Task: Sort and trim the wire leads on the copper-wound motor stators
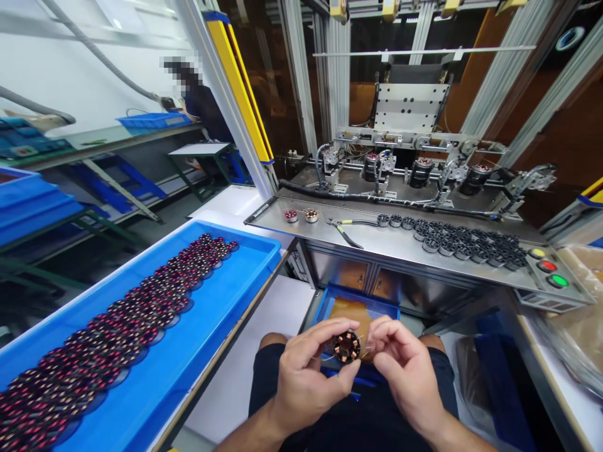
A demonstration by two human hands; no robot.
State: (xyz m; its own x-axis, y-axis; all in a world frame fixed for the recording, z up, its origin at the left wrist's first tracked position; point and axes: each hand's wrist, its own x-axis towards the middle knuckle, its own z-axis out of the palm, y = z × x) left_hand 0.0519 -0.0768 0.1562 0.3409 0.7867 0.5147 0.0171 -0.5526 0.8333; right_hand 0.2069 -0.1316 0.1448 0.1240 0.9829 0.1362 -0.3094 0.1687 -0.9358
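Between the thumb and fingers of my left hand (313, 364) is a small round motor stator (347, 346), black with copper windings, its face turned up towards me. Thin copper wire ends stick out on both sides of it. Close to its right side, my right hand (402, 358) is closed in a pinch at a fine copper wire (365, 354); the exact grip is partly hidden by the fingers. Both hands are above my lap, in front of a blue bin (325, 307) with brown material inside.
At left, a blue tray (254, 251) holds rows of wound stators (136, 307). The metal ledge (268, 216) ahead bears two stators (301, 216), cutting pliers (351, 229) and many black cores (466, 242). Push buttons (547, 266) sit right. Behind stands a winding machine (414, 157); a person (205, 107) works far left.
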